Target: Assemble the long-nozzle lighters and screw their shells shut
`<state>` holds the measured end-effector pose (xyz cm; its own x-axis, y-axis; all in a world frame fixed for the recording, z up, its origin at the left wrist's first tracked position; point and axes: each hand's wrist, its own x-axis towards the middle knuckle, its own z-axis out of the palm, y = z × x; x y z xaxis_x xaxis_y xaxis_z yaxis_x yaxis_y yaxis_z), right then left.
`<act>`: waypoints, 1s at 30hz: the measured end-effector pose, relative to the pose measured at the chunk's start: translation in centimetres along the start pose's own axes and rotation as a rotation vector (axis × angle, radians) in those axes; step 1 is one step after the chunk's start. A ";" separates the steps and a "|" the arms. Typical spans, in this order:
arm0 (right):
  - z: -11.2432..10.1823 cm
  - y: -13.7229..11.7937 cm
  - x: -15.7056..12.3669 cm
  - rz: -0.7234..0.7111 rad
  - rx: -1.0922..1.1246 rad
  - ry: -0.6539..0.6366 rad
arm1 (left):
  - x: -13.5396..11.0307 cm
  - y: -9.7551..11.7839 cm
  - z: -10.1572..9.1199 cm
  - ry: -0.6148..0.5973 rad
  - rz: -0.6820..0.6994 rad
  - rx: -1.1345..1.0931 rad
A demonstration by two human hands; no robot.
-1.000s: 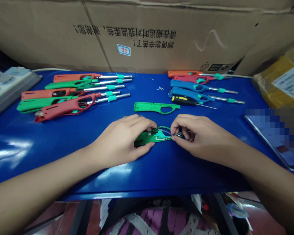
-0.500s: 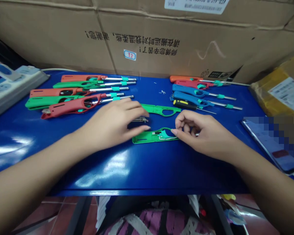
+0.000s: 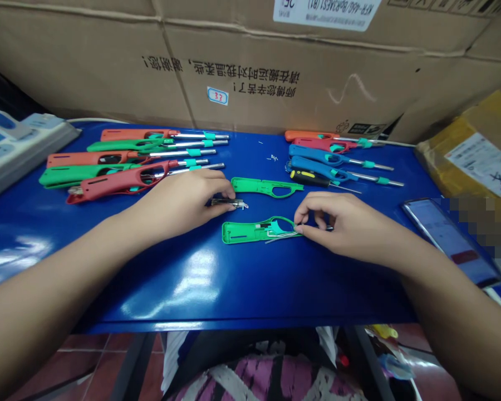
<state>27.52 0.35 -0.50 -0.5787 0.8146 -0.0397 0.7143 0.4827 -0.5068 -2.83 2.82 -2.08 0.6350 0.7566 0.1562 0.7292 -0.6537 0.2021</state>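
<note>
My left hand pinches a small clear fuel tank with a valve at its right end, just above the table. Below it lies an open green lighter shell half holding a teal trigger and thin pale wires. One wire end sticks out past the shell's lower edge. My right hand is closed at this shell's right end, thumb and forefinger together on it; a dark tip shows behind the fingers. The matching green shell half lies farther back, inner side up.
Several assembled lighters lie at the left, and more at the right with a black-yellow screwdriver. A phone and a taped box are at right, a power strip at left, a large carton behind.
My left hand has drawn back slightly left, closing its fingers on the fuel tank. A wire end now pokes out below the lower shell. My right hand stays at the shell's end.
</note>
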 end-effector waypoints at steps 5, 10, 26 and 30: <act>0.7 0.1 0.2 0.005 0.025 -0.032 | 0.1 0.4 -0.1 0.055 -0.017 -0.042; 0.8 -0.2 0.3 -0.014 0.013 0.014 | -0.1 2.2 -0.8 0.137 -0.022 -0.218; 2.1 -1.2 0.2 -0.219 -0.043 -0.074 | -0.9 5.7 -0.2 -0.043 -0.185 -0.635; 2.2 -1.2 0.1 -0.222 -0.034 -0.049 | -1.1 5.9 -0.2 -0.059 -0.205 -0.653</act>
<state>25.74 -0.81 -1.82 -0.7412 0.6708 0.0270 0.5797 0.6598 -0.4782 0.74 -1.82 -0.85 0.5272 0.8497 0.0035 0.5443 -0.3409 0.7665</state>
